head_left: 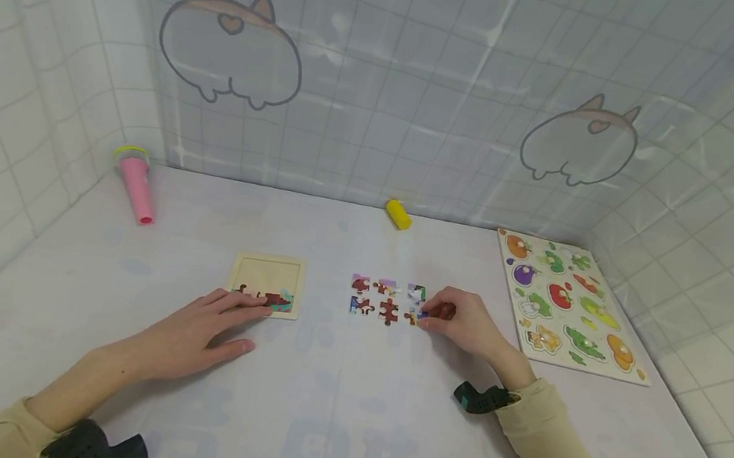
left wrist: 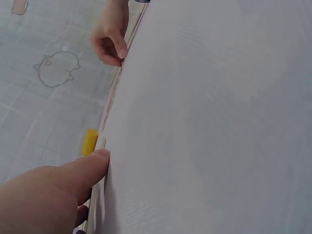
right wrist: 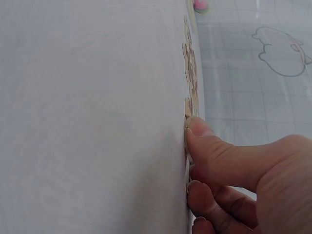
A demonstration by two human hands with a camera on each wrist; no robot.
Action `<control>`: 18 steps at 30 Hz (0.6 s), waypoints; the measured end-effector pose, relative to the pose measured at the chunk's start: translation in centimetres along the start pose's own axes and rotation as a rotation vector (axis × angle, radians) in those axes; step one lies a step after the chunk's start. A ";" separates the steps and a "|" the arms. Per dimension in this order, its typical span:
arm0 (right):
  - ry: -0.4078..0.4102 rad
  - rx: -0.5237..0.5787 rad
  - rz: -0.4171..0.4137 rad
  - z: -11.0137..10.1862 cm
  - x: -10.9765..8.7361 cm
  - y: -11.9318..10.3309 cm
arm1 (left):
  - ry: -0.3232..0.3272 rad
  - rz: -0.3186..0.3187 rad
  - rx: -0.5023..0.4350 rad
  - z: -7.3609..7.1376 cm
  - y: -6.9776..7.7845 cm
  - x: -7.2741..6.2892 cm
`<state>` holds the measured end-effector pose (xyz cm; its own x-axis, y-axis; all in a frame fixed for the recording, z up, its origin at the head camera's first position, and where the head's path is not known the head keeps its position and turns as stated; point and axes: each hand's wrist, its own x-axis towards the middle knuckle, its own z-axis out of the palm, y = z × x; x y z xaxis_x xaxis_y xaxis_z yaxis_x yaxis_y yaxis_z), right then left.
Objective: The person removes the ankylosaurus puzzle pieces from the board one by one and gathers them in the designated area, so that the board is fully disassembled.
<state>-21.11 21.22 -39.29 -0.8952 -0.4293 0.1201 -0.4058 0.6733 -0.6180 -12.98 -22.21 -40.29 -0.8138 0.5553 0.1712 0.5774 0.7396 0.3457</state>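
Nearest are two tan sleeves [head_left: 564,448], each with a black wrist camera [head_left: 482,398] at the cuff. The left hand [head_left: 200,331] lies low with its fingers extended and spread, the tips over the lower part of a square wooden jigsaw tray [head_left: 267,270] and the thumb apart from them; it grasps nothing. The tray lies flat on the white tablecloth [head_left: 330,402]. Along its lower edge sit dark-red and teal puzzle pieces [head_left: 278,301], partly covered by the fingers; the upper part of the tray is bare wood.

To the right of the tray, well apart from it, loose jigsaw pieces [head_left: 388,311] lie on the cloth in two rows of three. The right hand [head_left: 466,323] is at their right end, fingers curled, thumb and forefinger nearly together and pinching the lower-right piece [head_left: 410,317]; whether that piece is raised off the cloth I cannot tell.

Beyond the right hand, a vegetable puzzle board [head_left: 560,319] carries an eggplant, a tomato, pumpkins and other shapes, spread over its surface. Farther back, a yellow cylinder [head_left: 399,215] lies near the back edge of the table, and a pink flashlight-shaped toy [head_left: 137,187] with a yellow-green rim lies at the far left. Behind everything hangs a grid-patterned sheet [head_left: 383,107] printed with animal outlines.
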 end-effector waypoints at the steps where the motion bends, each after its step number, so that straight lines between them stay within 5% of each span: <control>1: 0.002 0.001 0.000 0.0 0.0 0.0 | 0.001 -0.002 -0.004 -0.1 0.0 0.0; 11: 0.033 0.002 -0.010 0.0 0.0 0.0 | 0.004 -0.052 -0.099 -0.6 -0.2 0.0; 18: 0.029 -0.001 -0.012 -0.1 -0.1 -0.1 | 0.111 -0.029 -0.097 -0.6 -1.0 0.0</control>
<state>-21.00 21.26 -39.19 -0.8951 -0.4198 0.1501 -0.4168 0.6688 -0.6156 -13.61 -23.21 -40.07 -0.8356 0.4846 0.2586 0.5486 0.7120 0.4384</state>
